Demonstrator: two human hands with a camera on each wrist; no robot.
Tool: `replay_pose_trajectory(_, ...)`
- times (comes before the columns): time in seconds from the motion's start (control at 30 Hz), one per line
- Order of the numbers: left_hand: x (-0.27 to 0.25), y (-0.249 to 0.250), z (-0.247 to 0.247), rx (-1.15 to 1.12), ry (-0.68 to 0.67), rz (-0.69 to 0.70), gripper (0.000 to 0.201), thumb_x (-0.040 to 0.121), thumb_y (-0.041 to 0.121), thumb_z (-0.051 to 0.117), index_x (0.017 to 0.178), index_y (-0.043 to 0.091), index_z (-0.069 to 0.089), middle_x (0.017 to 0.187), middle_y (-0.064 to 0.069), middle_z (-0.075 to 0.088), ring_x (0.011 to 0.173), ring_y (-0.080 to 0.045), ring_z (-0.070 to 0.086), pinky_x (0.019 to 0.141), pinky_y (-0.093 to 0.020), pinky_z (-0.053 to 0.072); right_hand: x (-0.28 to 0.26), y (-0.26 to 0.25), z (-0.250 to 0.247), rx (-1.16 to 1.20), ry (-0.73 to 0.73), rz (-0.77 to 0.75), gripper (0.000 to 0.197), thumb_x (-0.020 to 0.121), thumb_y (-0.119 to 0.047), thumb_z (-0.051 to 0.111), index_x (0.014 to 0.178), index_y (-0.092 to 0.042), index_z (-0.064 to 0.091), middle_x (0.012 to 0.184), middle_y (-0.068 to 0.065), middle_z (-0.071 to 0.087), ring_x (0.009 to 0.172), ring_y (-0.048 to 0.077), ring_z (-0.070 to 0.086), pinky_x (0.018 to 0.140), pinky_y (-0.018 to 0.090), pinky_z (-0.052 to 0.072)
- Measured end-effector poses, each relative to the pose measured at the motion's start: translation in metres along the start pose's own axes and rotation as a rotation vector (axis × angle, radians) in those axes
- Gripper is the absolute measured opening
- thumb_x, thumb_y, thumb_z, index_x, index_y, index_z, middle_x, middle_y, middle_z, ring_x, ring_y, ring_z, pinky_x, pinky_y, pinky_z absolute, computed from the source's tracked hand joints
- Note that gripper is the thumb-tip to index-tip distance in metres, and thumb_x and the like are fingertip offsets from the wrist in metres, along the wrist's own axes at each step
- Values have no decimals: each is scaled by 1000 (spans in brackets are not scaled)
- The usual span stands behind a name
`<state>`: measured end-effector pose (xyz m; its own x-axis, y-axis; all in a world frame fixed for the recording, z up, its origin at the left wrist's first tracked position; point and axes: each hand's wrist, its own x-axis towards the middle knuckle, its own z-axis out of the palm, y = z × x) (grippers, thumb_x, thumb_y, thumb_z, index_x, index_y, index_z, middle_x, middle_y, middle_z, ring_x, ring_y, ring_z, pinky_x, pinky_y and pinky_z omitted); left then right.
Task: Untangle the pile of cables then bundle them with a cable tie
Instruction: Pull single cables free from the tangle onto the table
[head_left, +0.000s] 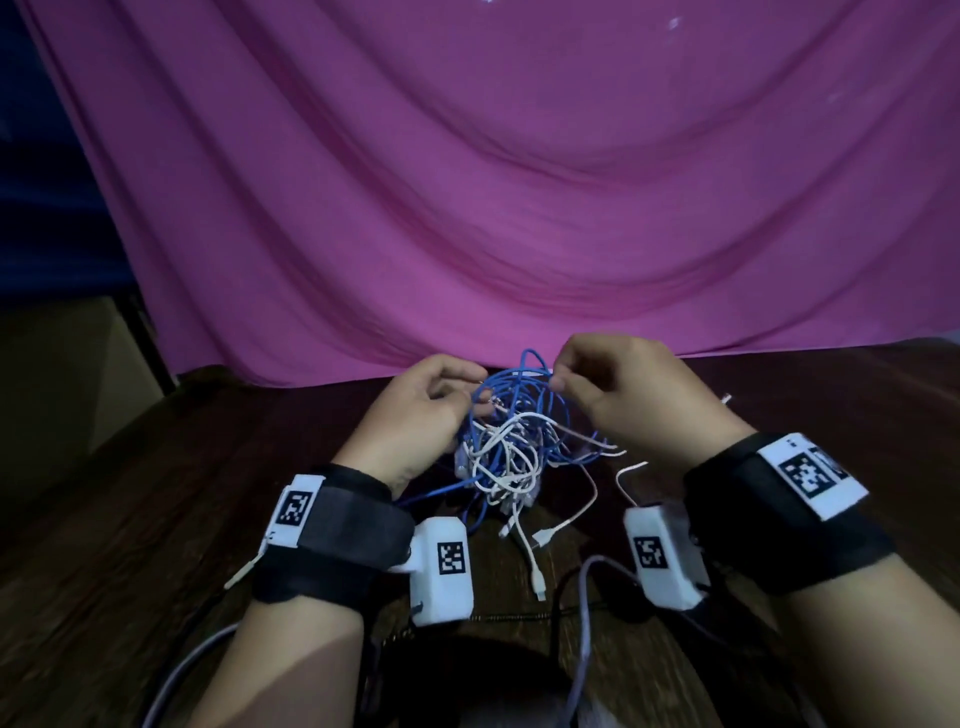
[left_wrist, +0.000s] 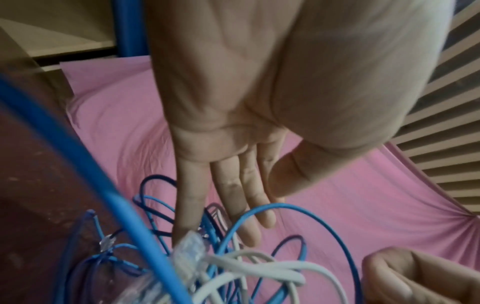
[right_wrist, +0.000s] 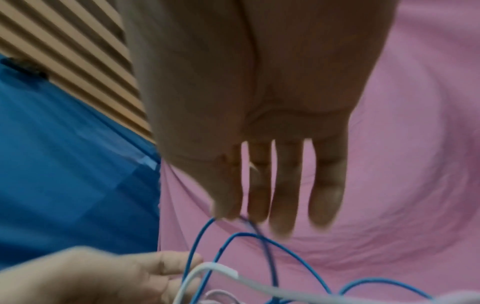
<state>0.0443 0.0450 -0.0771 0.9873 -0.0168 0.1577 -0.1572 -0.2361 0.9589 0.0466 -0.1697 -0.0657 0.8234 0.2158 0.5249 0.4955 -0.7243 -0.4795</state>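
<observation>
A tangle of blue and white cables (head_left: 511, 452) lies on the dark wooden table (head_left: 156, 493), with both hands over its far side. My left hand (head_left: 478, 397) reaches into the left of the pile and its thumb and forefinger seem to pinch a blue strand. The left wrist view shows the left hand (left_wrist: 272, 203) with long fingers among blue loops, beside a clear plug (left_wrist: 189, 248). My right hand (head_left: 557, 376) pinches the top of a blue loop (right_wrist: 205, 232) between thumb and forefinger, as the right hand (right_wrist: 228, 216) shows. White plug ends (head_left: 537, 577) trail towards me.
A pink cloth (head_left: 519, 182) hangs behind the table's far edge. A small white thing (head_left: 724, 400) lies on the table to the right; I cannot tell what it is. Grey and black leads (head_left: 584, 623) from the wrist cameras run near me.
</observation>
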Motion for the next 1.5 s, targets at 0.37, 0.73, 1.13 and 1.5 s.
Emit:
replay_pose_trajectory(0.37, -1, -5, 2, -74, 23, 67, 25, 97, -9, 52, 93, 14, 60, 103, -17, 71, 90, -18, 72, 88, -47, 54, -4, -7, 11, 34, -72, 51, 15, 87, -39, 76, 78, -28, 72, 87, -2, 56, 79, 11, 56, 78, 30, 45)
replay_pose_trajectory(0.73, -4, -16, 13, 470, -226, 326, 30, 79, 36, 86, 106, 26, 75, 111, 3, 66, 102, -7, 63, 97, -21, 46, 0, -9, 3, 61, 180, 34, 5, 90, -32, 72, 90, -27, 69, 55, -2, 55, 55, 12, 51, 60, 33, 41)
replay_pose_trajectory(1.13, 9, -47, 24, 667, -235, 209, 20, 78, 43, 84, 93, 31, 77, 117, -5, 64, 122, -23, 52, 109, -34, 42, -7, -3, 27, -202, -314, 27, 18, 88, -24, 65, 98, -34, 77, 99, -6, 75, 99, 18, 68, 85, 31, 53)
replay_pose_trajectory(1.5, 19, -60, 3, 486, -171, 145, 32, 96, 41, 67, 74, 20, 76, 68, -2, 70, 63, -12, 63, 74, -39, 53, -8, 17, -5, 5, -548, 193, 19, 94, -23, 59, 84, -17, 74, 73, -3, 76, 67, 14, 73, 58, 27, 55)
